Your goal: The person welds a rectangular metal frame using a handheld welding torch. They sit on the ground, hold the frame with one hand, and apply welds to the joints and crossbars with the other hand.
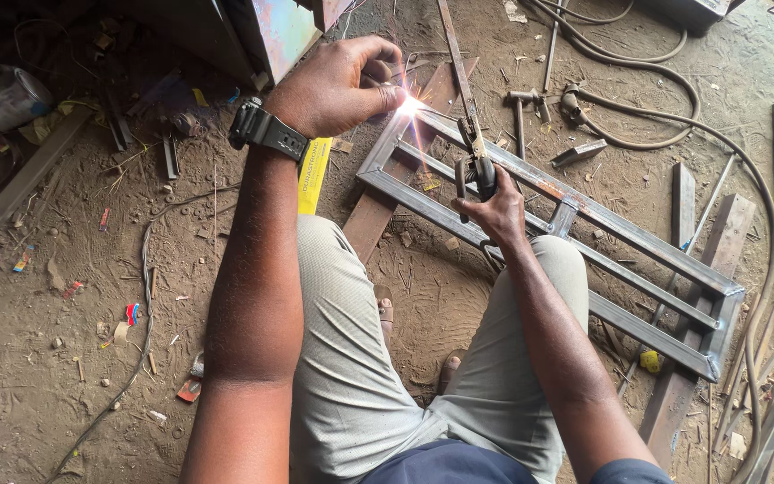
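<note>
Fingers [485, 193] of the right hand [494, 208] wrap one electrode holder [475, 157], its rod reaching one bright spark [411, 106] at the corner of one steel frame [584, 235] on the dirt floor. Curled left hand [338, 85], wearing one black watch [266, 132], hovers beside the spark; two wooden planks [374, 215] lie under the frame.

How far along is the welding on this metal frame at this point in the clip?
Done: the rectangular steel frame lies assembled on the dirt floor, long bars and a short cross piece in place. In hand: the right hand grips the electrode holder, a spark burns at the near corner, and the left hand is raised beside it. Left: finished joints cannot be judged; a hammer lies nearby.
</note>
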A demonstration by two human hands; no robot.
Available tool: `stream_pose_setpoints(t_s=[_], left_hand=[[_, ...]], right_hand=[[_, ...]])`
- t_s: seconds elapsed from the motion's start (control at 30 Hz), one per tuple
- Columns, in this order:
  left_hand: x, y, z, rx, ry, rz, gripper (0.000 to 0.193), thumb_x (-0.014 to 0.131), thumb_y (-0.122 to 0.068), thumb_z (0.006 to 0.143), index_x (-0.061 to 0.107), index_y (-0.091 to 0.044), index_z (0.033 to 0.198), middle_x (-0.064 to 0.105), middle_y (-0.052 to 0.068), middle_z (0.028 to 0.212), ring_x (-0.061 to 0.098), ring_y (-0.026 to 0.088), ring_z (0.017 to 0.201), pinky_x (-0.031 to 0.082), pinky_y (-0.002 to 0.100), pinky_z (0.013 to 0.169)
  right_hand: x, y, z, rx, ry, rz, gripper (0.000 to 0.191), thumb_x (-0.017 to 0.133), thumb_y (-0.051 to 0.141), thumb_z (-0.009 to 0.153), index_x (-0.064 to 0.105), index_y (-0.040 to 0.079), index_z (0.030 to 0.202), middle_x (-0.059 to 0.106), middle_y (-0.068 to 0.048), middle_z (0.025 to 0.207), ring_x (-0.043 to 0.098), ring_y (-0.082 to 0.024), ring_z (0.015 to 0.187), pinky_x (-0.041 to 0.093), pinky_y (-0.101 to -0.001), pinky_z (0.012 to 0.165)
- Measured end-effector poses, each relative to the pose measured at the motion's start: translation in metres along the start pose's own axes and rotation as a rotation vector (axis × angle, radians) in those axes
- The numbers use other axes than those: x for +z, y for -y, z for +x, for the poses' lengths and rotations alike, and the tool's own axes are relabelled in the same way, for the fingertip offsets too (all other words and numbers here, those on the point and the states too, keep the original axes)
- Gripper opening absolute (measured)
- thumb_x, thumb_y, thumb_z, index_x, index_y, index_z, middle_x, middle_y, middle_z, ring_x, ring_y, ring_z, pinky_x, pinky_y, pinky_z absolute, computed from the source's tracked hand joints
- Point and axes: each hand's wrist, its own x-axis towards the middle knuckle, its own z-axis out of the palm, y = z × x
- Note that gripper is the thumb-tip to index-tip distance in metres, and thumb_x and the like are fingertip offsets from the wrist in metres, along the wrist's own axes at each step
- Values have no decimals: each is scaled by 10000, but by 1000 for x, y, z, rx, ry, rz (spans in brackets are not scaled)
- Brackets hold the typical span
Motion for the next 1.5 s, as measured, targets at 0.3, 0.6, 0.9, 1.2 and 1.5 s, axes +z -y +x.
stream_pose_setpoints(t_s=[0.3, 0.6, 0.9, 1.2, 1.5], left_hand=[[1, 0, 1, -13, -31, 97, 549, 796, -369, 890, 624, -104, 1339, 742, 106, 1110, 740, 202, 984, 609, 366, 851], [2, 0, 1, -1, -48, 108, 543, 810, -369, 883, 642, -102, 1325, 754, 110, 1104, 743, 202, 997, 604, 362, 861], [-1, 0, -1, -21, -15, 72, 549, 780, -346, 911, 599, -89, 1362, 731, 140, 1137, 749, 209, 979, 629, 356, 823], [-3, 5, -1, 33, 17, 74, 391, 757, -318, 943, 712, -99, 1264, 813, 123, 1092, 791, 205, 981, 623, 374, 896], [1, 1, 2, -14, -23, 124, 567, 803, -401, 894, 627, -117, 1353, 738, 135, 1155, 738, 225, 1017, 604, 382, 860]], right_hand=[[-2, 0, -1, -86, -28, 61, 976, 902, 362, 699, 453, -6, 1484, 698, -191, 1215, 705, -278, 1104, 599, -419, 970], [-1, -3, 1, -41, -11, 6, 1012, 895, 407, 674, 448, -14, 1478, 683, -198, 1192, 696, -291, 1075, 606, -424, 937], [-2, 4, -2, -5, 4, 1, 992, 914, 407, 667, 473, 4, 1459, 692, -170, 1176, 704, -266, 1057, 599, -402, 946], [-3, 2, -3, -7, 11, -13, 921, 936, 375, 683, 513, 12, 1417, 707, -170, 1210, 712, -261, 1087, 595, -411, 969], [2, -7, 1, -54, -14, 3, 1030, 935, 370, 676, 428, -17, 1484, 660, -218, 1259, 673, -310, 1147, 573, -451, 1005]])
